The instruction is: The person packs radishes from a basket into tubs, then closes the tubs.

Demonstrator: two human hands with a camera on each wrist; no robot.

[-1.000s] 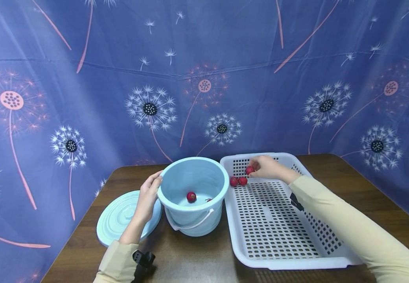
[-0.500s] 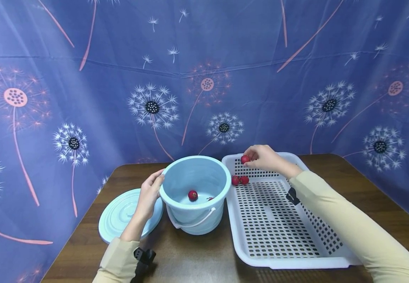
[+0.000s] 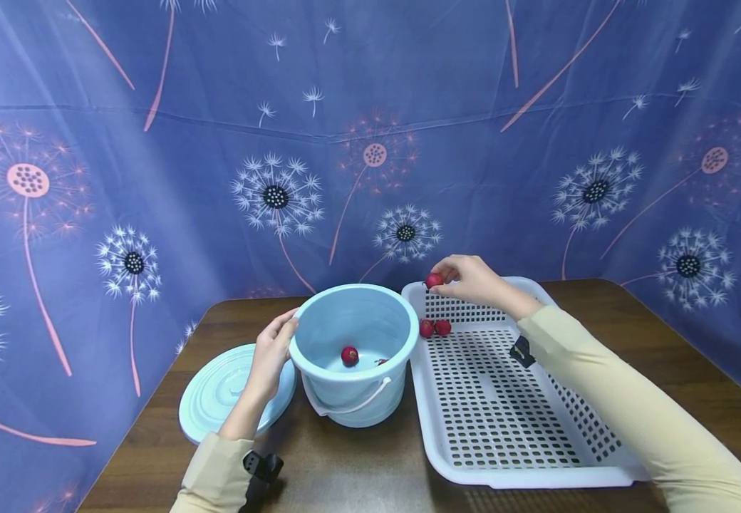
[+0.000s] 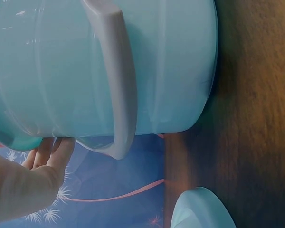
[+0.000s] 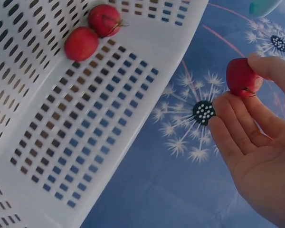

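My right hand (image 3: 473, 280) pinches a red radish (image 5: 242, 77) between thumb and fingertips, raised over the far left corner of the white plastic basket (image 3: 431, 456). Two more radishes (image 5: 92, 34) lie side by side in that basket, against its left wall. My left hand (image 3: 272, 353) grips the left rim of a light blue bucket (image 3: 354, 388), thumb at the rim and fingers (image 4: 57, 152) along the outer wall. Inside the bucket one radish (image 3: 349, 356) shows whole on the bottom; another small red bit is mostly hidden behind the near rim.
A light blue lid (image 3: 216, 395) lies on the wooden table (image 3: 345, 470) left of the bucket, partly behind my left forearm. The bucket's white handle (image 4: 118, 71) hangs down at its front. A blue dandelion-print cloth (image 3: 473, 178) hangs behind the table.
My right hand has lifted the radish up from the basket and carried it left, toward the bucket. The left hand keeps its hold on the rim.
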